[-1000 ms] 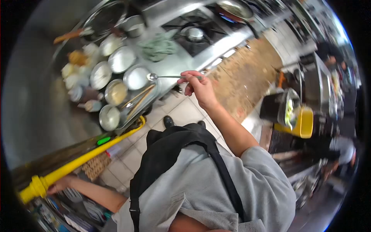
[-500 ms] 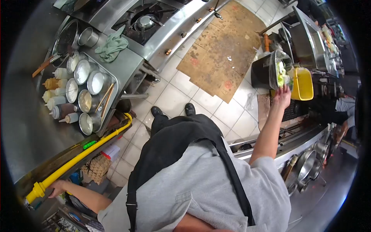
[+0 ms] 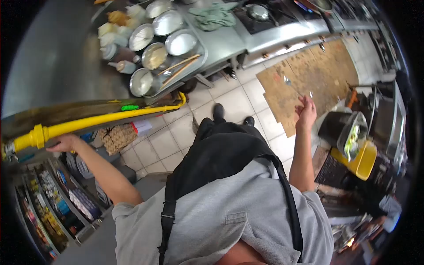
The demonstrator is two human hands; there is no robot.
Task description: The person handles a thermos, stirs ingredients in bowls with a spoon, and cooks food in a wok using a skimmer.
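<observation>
My right hand [image 3: 305, 114] is raised above the floor beside the stained cardboard mat. Its fingers are closed around the thin handle of what looks like a metal spoon [image 3: 287, 81], bowl pointing away from me. At far left, my left hand [image 3: 62, 143] lies just under the yellow pipe [image 3: 84, 126] that runs along the counter edge. Its fingers are stretched out and hold nothing I can see; whether they touch the pipe is unclear. Right of my right hand stands a dark bin [image 3: 334, 128] with leafy scraps [image 3: 352, 141], against a yellow bucket [image 3: 365, 161].
A tray [image 3: 198, 51] on the left counter holds several metal bowls [image 3: 154, 56], squeeze bottles and wooden sticks. A green cloth [image 3: 213, 17] lies near the stove [image 3: 287, 33]. Cardboard [image 3: 327, 66] covers part of the tiled floor. Stocked shelves [image 3: 57, 198] stand lower left.
My right hand has moved away from the bin and now shows the spoon-like utensil. My left hand stays by the yellow pipe. The view has turned toward the left counter.
</observation>
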